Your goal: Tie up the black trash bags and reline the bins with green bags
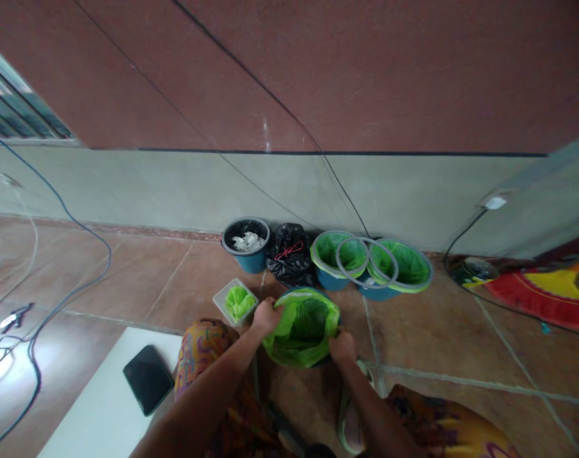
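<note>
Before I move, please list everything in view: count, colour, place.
Black-lined bin: one, blue, near wall
Tied bag: one, black, beside it
Green-lined bins: two, blue, right of bag
Loose ring: one, grey, across them
Held bin: one, green-lined, centre
Tub: one, whitish, green contents, left of held bin
Flat device: one, black, on white board
Cables: several, blue, black, white, both sides
Broom: one, red-yellow, right
Left hand, right hand: two, bare, on held bin

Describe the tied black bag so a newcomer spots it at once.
Find the foot of the two-tone wall. The black bag sits there, between a black-lined bin and a green-lined bin. Unlike those open bins, it is closed, with a red tie.
</note>
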Available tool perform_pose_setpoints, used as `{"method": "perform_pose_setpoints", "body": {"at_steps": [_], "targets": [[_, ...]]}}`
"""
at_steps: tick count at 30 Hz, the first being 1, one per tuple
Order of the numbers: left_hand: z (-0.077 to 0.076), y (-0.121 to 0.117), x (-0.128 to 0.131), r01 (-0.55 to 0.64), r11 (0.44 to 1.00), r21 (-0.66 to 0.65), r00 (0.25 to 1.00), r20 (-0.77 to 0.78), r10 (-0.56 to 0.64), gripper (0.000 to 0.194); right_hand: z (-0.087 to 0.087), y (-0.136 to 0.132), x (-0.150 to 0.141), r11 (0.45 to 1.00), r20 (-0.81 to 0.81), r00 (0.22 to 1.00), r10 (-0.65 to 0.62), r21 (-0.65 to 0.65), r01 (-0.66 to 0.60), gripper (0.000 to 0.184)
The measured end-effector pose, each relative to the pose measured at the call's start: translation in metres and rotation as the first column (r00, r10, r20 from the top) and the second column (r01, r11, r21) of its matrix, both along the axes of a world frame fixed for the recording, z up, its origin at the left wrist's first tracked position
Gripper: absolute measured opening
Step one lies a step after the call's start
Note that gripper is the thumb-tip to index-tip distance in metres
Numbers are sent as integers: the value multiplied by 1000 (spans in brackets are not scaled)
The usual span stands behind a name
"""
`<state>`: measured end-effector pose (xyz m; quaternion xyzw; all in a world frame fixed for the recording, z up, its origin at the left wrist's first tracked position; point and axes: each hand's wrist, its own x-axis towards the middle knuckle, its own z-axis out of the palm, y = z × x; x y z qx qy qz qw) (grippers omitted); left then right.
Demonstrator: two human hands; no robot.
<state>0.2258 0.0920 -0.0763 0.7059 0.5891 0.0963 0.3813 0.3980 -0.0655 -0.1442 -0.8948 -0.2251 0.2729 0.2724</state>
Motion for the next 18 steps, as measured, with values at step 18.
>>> {"method": "perform_pose_setpoints", "body": {"at_steps": [18], "targets": [[102, 6, -47, 88, 919, 384, 915, 334, -227, 41, 160, -36, 41, 732, 284, 915, -287, 681, 18, 25]]}}
